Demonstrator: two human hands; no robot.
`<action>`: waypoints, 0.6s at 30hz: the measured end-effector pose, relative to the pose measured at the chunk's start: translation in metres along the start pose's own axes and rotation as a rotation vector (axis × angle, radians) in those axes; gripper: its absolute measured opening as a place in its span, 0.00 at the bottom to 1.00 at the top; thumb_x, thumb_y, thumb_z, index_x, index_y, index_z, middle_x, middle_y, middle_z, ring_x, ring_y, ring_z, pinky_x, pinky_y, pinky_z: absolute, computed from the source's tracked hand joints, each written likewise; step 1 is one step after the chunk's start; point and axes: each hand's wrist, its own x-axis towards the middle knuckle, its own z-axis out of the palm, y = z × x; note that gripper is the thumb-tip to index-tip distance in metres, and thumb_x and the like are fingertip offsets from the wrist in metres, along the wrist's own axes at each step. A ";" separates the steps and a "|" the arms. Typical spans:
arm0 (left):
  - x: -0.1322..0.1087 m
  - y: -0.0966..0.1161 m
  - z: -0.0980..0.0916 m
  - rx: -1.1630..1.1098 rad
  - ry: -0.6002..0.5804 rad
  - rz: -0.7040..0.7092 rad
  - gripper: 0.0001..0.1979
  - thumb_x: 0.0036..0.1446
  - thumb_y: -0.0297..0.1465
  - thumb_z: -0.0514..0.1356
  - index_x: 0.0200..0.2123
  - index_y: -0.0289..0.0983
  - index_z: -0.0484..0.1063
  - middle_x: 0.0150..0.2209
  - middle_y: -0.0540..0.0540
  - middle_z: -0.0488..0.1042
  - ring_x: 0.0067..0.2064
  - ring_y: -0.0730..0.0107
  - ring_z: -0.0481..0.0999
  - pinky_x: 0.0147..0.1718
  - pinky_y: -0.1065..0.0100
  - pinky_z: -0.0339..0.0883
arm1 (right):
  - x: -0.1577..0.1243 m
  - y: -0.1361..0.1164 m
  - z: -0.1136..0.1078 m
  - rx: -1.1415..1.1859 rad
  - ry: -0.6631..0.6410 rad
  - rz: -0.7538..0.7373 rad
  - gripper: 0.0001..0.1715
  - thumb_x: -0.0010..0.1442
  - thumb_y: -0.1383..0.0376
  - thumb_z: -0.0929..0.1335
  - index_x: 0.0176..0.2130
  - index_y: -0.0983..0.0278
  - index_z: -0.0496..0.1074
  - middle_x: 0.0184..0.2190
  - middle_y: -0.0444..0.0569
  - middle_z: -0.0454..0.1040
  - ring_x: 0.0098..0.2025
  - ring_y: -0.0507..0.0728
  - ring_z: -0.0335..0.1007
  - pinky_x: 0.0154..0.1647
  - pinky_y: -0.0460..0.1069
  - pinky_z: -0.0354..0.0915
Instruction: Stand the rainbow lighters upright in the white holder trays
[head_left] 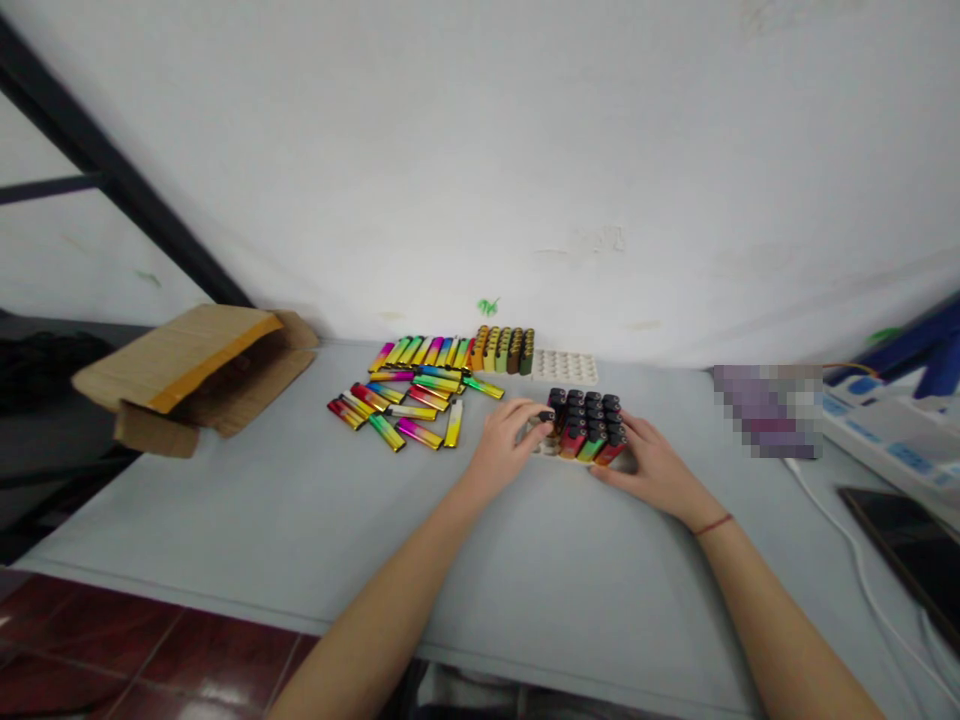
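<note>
My left hand (506, 440) is closed on a black-topped lighter at the left side of a white holed tray (549, 447). Several lighters (592, 425) with black tops and red or green bodies stand upright in rows in that tray. My right hand (652, 462) rests at the tray's right side, thumb and fingers spread around its corner and touching the outer lighters. Left of my left hand, loose shiny lighters (418, 432) in rainbow and gold colours lie scattered flat. The lower body of the held lighter is hidden by my fingers and the tray.
Behind stand a block of upright gold-topped lighters (502, 350) and a white holed tray (565, 366). An open cardboard box (195, 365) lies at the left. On the right are a blurred purple item (765, 410), a white cable (832, 510), a dark tablet-like device (907, 545) and a power strip (900, 430).
</note>
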 end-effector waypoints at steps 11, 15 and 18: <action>-0.001 0.005 -0.004 0.302 -0.019 0.092 0.14 0.66 0.35 0.56 0.52 0.47 0.76 0.47 0.45 0.80 0.50 0.61 0.75 0.55 0.58 0.59 | -0.001 0.002 0.000 -0.015 0.006 -0.006 0.42 0.60 0.43 0.67 0.64 0.63 0.63 0.62 0.60 0.67 0.62 0.71 0.64 0.63 0.66 0.62; 0.000 0.005 -0.003 0.357 -0.069 0.150 0.17 0.68 0.34 0.53 0.56 0.47 0.73 0.47 0.44 0.78 0.50 0.61 0.74 0.52 0.59 0.61 | -0.002 0.002 0.000 -0.013 0.003 -0.007 0.42 0.60 0.42 0.67 0.63 0.63 0.63 0.62 0.61 0.67 0.62 0.71 0.64 0.63 0.66 0.61; 0.002 0.006 -0.007 0.366 -0.088 0.174 0.18 0.67 0.34 0.53 0.58 0.47 0.72 0.46 0.44 0.77 0.49 0.61 0.74 0.51 0.61 0.62 | -0.002 0.004 0.001 -0.009 0.003 -0.009 0.42 0.60 0.42 0.67 0.63 0.63 0.64 0.62 0.61 0.67 0.63 0.72 0.63 0.64 0.67 0.61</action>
